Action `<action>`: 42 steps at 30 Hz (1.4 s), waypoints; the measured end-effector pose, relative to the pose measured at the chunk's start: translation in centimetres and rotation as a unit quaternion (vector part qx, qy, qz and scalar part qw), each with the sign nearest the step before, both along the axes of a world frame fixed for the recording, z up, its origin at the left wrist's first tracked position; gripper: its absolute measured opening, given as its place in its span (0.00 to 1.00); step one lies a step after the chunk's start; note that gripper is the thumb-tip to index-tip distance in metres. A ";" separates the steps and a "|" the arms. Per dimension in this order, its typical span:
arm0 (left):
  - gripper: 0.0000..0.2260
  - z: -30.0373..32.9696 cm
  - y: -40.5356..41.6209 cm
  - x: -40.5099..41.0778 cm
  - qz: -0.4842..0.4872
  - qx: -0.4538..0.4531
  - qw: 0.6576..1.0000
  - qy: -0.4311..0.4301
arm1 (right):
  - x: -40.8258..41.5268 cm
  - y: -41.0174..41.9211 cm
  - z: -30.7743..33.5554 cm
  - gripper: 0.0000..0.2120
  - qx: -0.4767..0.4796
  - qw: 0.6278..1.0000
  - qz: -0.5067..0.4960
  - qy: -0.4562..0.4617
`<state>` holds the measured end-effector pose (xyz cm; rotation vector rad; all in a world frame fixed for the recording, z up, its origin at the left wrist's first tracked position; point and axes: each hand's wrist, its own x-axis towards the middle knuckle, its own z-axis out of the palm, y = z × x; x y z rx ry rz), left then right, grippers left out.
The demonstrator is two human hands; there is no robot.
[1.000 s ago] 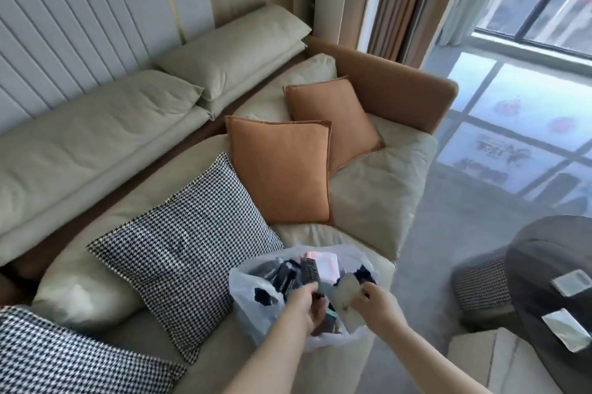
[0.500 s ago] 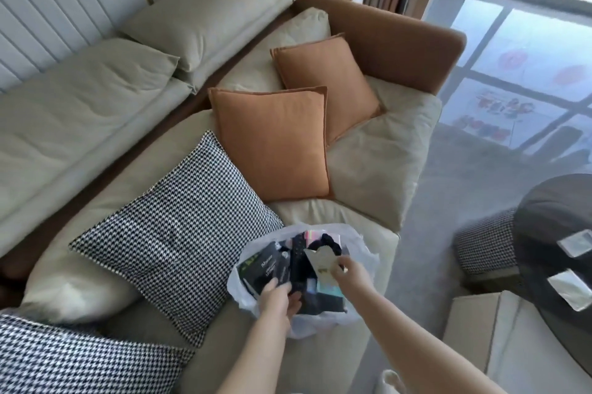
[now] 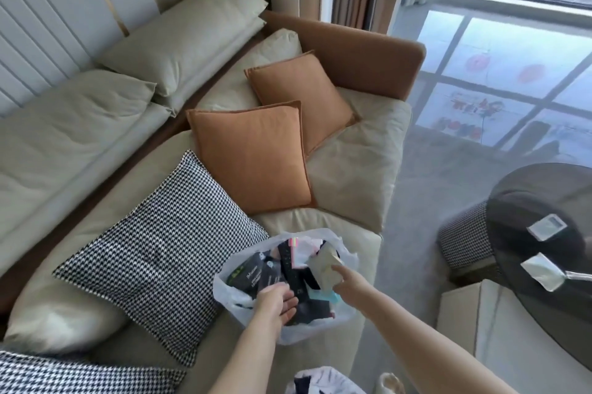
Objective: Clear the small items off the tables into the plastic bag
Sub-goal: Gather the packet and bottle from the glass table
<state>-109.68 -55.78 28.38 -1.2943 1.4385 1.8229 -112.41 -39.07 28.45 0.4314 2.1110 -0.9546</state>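
The left hand (image 3: 278, 300) is seen at the near rim of the thin white plastic bag (image 3: 230, 292), its fingers loosely curled inward over the dark contents; whether anything is gripped by them cannot be told. A flat beige rectangular packet (image 3: 325, 267) is pinched by the right hand (image 3: 347, 283) at its near edge and held tilted over the right side of the bag's mouth. The bag is set on the front edge of the pale beige leather sofa seat (image 3: 352, 169), close to its right corner, and is seen crumpled and open. It is filled with small flat items: a black packet with white lettering (image 3: 256, 275), a long black remote-like bar (image 3: 288, 262), and pink and teal scraps that are too small to be made out. Just left of the bag a black-and-white houndstooth cushion (image 3: 160, 252) is laid, and behind it two square rust-orange fabric cushions (image 3: 253, 153) are propped. On the round dark glass table (image 3: 544, 201) at the right edge, two flat silvery-white sachets (image 3: 541, 273) are left lying near its near-left rim, well apart from the bag.
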 end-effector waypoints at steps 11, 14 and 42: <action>0.07 4.0 4.7 -0.4 -0.282 -0.114 0.950 0.072 | 2.3 4.2 3.4 0.15 0.036 0.996 0.000 0.087; 0.02 5.3 8.5 -1.0 -0.393 -0.144 0.901 0.110 | 3.0 8.2 4.4 0.15 0.059 0.992 -0.028 0.112; 0.16 4.2 51.1 -1.3 -0.770 -0.231 0.562 0.193 | 14.4 48.9 3.2 0.14 0.095 0.895 -0.425 0.096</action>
